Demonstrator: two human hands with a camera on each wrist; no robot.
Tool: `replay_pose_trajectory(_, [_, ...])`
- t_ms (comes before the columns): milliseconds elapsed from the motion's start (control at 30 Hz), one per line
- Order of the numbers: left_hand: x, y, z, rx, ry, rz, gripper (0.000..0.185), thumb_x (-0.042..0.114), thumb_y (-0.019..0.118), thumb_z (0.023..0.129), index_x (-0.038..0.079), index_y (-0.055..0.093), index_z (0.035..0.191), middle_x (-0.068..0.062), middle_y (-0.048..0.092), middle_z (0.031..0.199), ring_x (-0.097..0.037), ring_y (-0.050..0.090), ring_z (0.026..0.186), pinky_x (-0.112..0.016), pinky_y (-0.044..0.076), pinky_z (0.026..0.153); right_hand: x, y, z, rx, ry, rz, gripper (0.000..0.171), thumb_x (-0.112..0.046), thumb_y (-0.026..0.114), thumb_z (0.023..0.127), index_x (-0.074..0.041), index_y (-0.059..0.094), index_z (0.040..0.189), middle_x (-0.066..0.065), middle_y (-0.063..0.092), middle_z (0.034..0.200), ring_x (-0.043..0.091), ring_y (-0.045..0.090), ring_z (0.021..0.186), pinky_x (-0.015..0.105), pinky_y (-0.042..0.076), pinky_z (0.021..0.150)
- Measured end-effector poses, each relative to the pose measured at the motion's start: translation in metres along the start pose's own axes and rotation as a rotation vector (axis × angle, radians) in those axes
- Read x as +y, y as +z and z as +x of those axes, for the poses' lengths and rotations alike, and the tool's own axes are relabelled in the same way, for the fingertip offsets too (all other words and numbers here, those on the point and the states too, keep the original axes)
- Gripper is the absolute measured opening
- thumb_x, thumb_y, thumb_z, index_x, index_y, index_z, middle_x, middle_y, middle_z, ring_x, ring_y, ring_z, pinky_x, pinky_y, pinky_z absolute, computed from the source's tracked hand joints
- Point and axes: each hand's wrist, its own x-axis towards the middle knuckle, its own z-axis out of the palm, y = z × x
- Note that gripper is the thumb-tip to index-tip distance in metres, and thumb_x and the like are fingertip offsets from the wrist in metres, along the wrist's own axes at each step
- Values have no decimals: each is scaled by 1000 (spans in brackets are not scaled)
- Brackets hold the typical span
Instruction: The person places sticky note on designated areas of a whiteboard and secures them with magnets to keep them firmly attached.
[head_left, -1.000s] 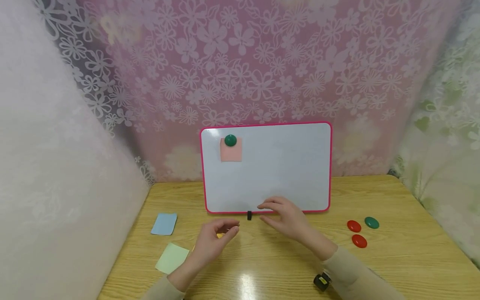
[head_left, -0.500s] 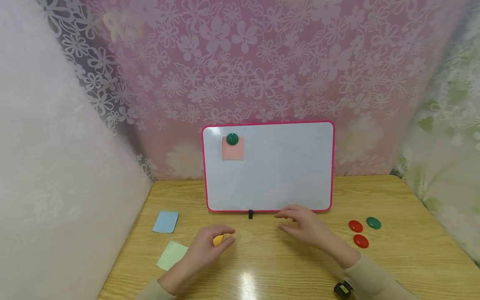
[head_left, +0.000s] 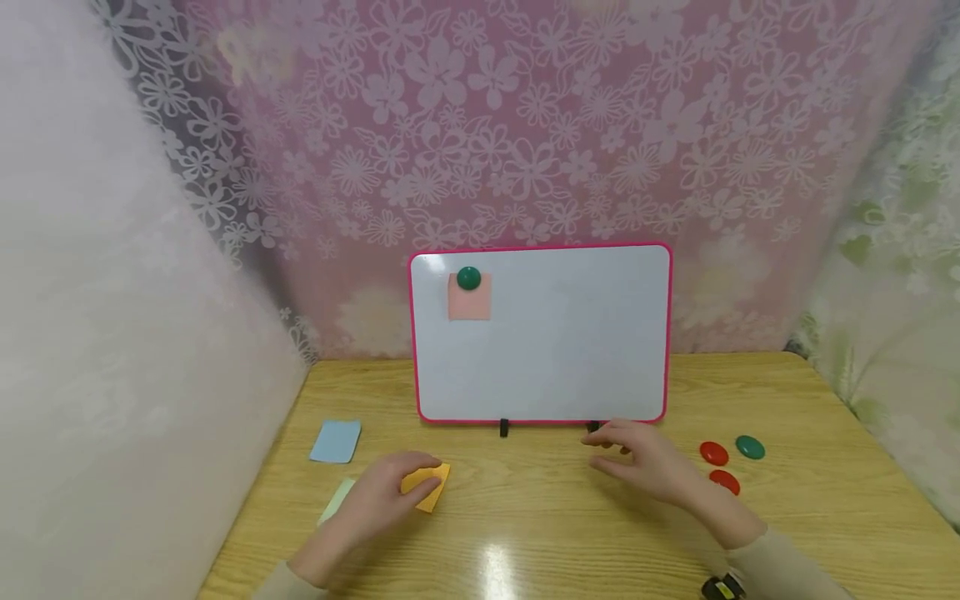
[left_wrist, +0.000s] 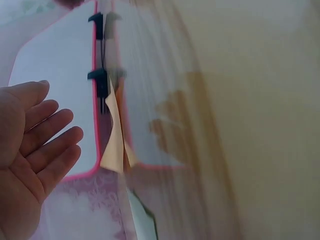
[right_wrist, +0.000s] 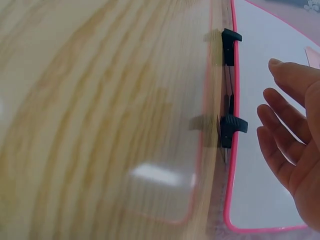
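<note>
On the wood-grain worktop (head_left: 570,533), in the head view, an orange sticky note (head_left: 424,474) lies partly behind the left hand (head_left: 378,496) — the right hand (head_left: 648,462) near the pink-framed whiteboard (head_left: 555,350). Left wrist view: fingers (left_wrist: 52,125) apart. Right wrist view: likewise apart.

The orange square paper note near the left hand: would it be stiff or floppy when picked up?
Probably floppy: the orange square paper note looks thin and curved rather than flat in the left wrist view. That thinness suggests it is light. A push might slide it, since nothing visible pins it to the wood-grained table.
</note>
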Motion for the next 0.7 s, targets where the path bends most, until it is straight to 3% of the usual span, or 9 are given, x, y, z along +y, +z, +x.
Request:
replay_pose_trajectory(167, [-14,-8,-6,30,7,41,22,19,80,100,9,80,119,2,78,118,-20,74,111,-43,61,93,5,-9,-10,-66,64,-5,29,-23,81,99,-11,77,125,1,77,117,20,71,101,38,62,80])
replay_pose_trajectory(433, [-18,-24,-10,-1,-36,-66,24,16,79,100,5,78,122,-7,78,121,-23,72,115,-48,59,98,11,-26,-26,-101,117,2,30,-22,81,99,-12,77,126,1,77,121,20,71,102,38,61,80])
replay_pose_trajectory(700, [-23,-30,-11,7,-110,-122,26,18,76,102,4,78,124,-8,78,121,-28,73,113,-49,60,94,20,-42,-42,-93,154,-25,31,-18,82,97,-9,77,125,3,77,118,17,72,98,34,60,76])
